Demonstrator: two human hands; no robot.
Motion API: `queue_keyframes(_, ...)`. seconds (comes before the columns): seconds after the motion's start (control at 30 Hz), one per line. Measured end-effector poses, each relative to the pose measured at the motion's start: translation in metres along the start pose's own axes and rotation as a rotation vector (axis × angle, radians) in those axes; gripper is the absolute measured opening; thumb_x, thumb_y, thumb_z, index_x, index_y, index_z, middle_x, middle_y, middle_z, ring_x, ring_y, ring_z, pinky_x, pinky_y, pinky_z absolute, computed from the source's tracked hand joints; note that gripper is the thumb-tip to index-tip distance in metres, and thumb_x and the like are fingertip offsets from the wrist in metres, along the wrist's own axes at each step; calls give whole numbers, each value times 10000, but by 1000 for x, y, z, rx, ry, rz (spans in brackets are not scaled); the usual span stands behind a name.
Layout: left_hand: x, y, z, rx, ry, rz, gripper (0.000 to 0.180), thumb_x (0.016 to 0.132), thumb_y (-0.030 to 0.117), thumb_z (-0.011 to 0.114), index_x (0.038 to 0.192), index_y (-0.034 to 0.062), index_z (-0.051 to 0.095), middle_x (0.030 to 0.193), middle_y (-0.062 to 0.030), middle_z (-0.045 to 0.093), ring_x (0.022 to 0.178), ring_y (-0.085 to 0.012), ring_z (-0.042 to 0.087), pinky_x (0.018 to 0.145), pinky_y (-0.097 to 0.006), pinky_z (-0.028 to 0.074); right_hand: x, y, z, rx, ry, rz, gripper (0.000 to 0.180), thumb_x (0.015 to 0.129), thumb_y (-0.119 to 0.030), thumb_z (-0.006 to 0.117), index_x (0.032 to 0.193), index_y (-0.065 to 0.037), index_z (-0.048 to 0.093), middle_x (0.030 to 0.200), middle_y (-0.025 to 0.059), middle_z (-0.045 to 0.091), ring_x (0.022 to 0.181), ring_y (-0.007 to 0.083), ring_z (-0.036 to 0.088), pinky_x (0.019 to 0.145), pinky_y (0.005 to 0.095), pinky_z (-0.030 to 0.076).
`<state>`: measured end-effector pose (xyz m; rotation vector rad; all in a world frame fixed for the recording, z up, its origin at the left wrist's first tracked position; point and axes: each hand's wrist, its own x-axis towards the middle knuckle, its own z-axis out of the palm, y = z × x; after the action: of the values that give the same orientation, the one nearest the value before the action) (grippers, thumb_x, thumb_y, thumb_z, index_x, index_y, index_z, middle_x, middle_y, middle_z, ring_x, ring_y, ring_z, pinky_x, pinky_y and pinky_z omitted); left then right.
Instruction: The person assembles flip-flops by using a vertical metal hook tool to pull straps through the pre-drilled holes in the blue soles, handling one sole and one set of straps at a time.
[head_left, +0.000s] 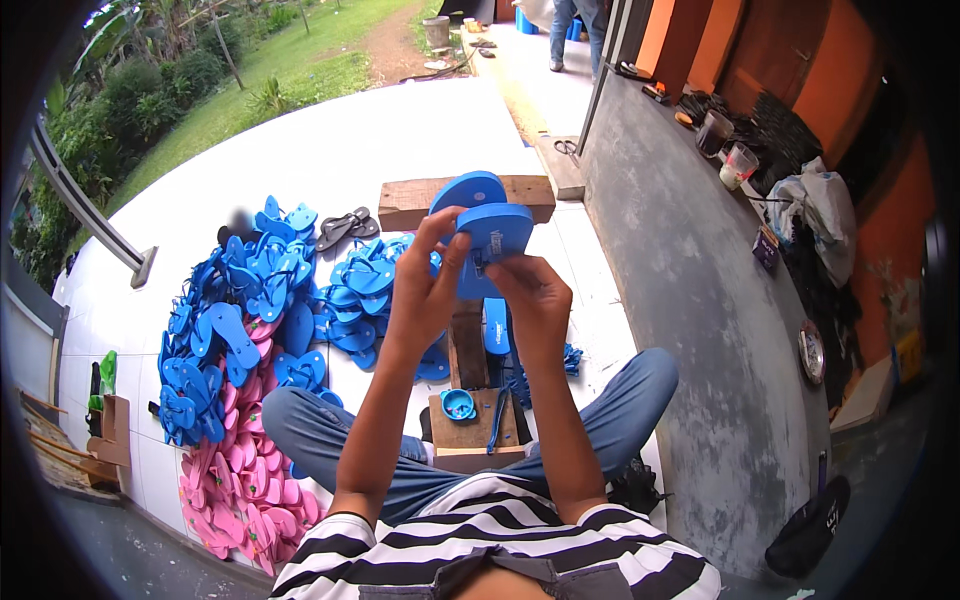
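In front of me, above a wooden block, my left hand grips a pair of blue flip-flop soles by their side edge, its fingers and thumb closed round them. The nearer sole faces me; the other sole shows behind it, farther off. My right hand is closed in a pinch at the middle of the nearer sole, on a small dark piece that I cannot make out. Below my hands, a small blue bowl and a blue strap rest on a wooden stand between my legs.
Heaped on the white tiles at left are blue flip-flops and pink flip-flops. Black flip-flops lie beside a wooden beam. A raised grey ledge runs along the right. Another person stands at the far end.
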<state>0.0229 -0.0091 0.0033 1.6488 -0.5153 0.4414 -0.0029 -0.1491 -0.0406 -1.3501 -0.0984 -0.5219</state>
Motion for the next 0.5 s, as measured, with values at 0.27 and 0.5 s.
queue_keyframes(0.27, 25, 0, 7, -265, -213, -118, 369, 1025, 390, 512, 1131, 46, 594, 982, 13, 593, 932, -61, 522, 833, -225, 425, 54, -17, -12, 9, -475, -30, 530, 940, -149, 651, 1424, -86, 445, 1342, 113, 546, 1186, 182, 546, 998, 327, 451)
queue_keyframes(0.5, 21, -6, 23, -365, -49, -103, 397, 1018, 418, 523, 1006, 36, 629, 896, 36, 565, 851, -37, 476, 762, -205, 398, 59, -23, 8, 54, -440, -82, 354, 926, -196, 678, 1244, -60, 602, 1105, 58, 663, 1014, 133, 610, 883, 286, 489)
